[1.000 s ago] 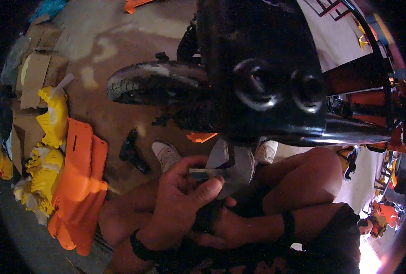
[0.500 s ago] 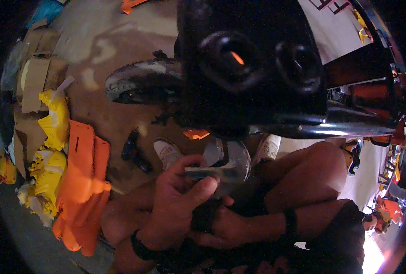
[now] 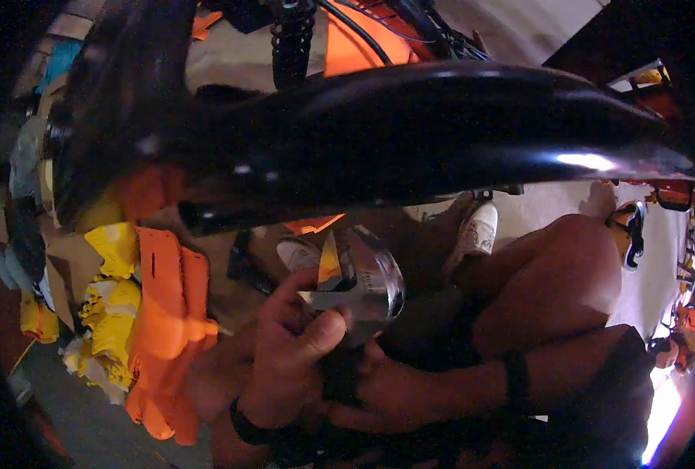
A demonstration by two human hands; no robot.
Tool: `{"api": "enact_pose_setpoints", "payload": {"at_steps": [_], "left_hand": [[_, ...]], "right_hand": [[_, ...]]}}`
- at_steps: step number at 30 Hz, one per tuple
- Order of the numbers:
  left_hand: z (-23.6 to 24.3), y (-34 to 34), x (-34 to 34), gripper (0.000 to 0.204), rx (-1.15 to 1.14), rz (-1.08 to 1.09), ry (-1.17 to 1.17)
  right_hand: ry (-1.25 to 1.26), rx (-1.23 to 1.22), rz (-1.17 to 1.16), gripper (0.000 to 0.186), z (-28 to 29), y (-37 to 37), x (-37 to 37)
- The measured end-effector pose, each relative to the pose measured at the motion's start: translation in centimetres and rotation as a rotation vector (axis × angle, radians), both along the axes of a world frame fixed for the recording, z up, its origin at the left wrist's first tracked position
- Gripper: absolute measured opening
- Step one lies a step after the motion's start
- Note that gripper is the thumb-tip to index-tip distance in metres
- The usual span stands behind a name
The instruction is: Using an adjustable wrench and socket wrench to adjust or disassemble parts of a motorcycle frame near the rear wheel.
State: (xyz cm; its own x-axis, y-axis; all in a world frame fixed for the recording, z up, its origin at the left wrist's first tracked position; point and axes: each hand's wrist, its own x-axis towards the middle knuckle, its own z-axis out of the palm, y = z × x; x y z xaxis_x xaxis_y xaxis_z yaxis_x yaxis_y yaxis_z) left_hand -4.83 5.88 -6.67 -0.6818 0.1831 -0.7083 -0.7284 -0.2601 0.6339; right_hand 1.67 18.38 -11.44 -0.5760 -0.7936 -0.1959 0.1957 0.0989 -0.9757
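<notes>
My left hand (image 3: 292, 344) is closed around the edge of a shiny silver, rounded piece (image 3: 378, 293), thumb on the near side and fingers behind. The piece has a curved far rim and a straighter near edge; its exact kind is unclear. Beside and just below it, my right hand (image 3: 402, 395) has its fingers curled next to a dark area between the two hands. Shadow hides what it grips, if anything. Both hands are low, in front of my body and between my bent knees.
A large glossy black curved part (image 3: 441, 125) spans the view above my hands, with a coil spring (image 3: 292, 47) and cables behind. On the left floor lie orange plastic panels (image 3: 163, 305) and yellow pieces (image 3: 113, 305). A dark tool-like object (image 3: 246, 262) lies near my white shoe (image 3: 476, 230).
The view has shifted, so the black part now stretches across as a long curve and the floor items sit slightly farther right. My left hand still holds the silver piece, which looks slightly turned.
</notes>
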Motion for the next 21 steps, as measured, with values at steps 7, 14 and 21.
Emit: {"api": "enact_pose_setpoints", "payload": {"at_steps": [7, 14, 21], "left_hand": [[-0.6, 0.2, 0.3, 0.060, 0.036, -0.085, 0.051], [0.4, -0.1, 2.0, 0.067, -0.018, -0.103, 0.065], [-0.3, -2.1, 2.5, 0.068, 0.302, -0.059, 0.233]], "right_hand": [[0.108, -0.164, -0.110, 0.043, 0.0, 0.8, 0.1], [0.110, -0.224, -0.086, 0.031, 0.5, 2.4, 0.6], [0.234, -0.021, 0.232, 0.028, 4.3, 4.1, -2.0]]}}
